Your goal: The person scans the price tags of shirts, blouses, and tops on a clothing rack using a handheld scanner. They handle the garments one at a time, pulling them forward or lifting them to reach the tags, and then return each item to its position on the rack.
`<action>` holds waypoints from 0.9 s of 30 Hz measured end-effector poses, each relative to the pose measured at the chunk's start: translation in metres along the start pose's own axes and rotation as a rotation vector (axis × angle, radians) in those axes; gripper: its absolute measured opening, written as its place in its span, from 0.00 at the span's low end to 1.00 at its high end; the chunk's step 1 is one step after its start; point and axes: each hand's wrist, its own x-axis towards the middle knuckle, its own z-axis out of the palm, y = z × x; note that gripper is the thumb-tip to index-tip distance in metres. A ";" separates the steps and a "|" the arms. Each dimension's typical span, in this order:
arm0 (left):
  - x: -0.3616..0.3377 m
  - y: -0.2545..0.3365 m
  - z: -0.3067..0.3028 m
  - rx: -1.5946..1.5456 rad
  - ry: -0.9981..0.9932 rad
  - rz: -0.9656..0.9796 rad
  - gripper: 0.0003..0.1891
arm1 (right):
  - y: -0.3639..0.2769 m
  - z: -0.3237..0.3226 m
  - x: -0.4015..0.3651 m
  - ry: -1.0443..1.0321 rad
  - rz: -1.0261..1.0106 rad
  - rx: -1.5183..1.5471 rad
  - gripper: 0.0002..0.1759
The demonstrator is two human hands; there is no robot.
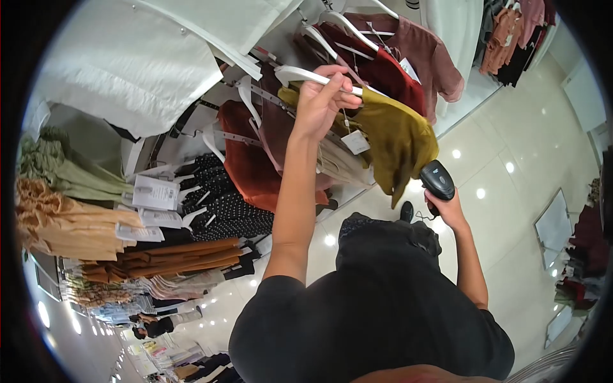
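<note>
My left hand (pixel 325 101) is closed around a white hanger (pixel 308 76). From that hanger hangs a mustard-green top (pixel 399 131). A white price tag (pixel 355 142) dangles on a string just below my left fingers. In my right hand (pixel 450 209) is a black handheld barcode scanner (pixel 438 180), its head close to the hem of the green top. A dark cord trails from the scanner's lower end. Beside the green top hang a dark red top (pixel 389 70) and a dusty-pink top (pixel 426 54) on the rack.
Rust-coloured (pixel 246 156) and polka-dot garments (pixel 220 195) hang to the left, near several white tags (pixel 155 193). White garments (pixel 140 70) are at upper left. A person (pixel 156 327) stands in the distance. A mirror-like panel (pixel 554 228) and more clothes line the right. The floor (pixel 504 191) is glossy.
</note>
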 end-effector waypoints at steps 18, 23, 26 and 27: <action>-0.082 0.009 0.150 -0.035 -0.198 0.034 0.08 | 0.014 0.044 -0.058 -0.210 -0.285 -0.222 0.44; -0.112 0.024 0.187 -0.041 -0.236 0.118 0.09 | 0.012 0.050 -0.083 -0.182 -0.362 -0.278 0.54; -0.129 0.026 0.203 -0.025 -0.231 0.173 0.09 | 0.015 0.048 -0.103 -0.213 -0.364 -0.273 0.49; -0.134 0.025 0.209 -0.017 -0.216 0.192 0.10 | 0.017 0.046 -0.110 -0.235 -0.487 -0.437 0.45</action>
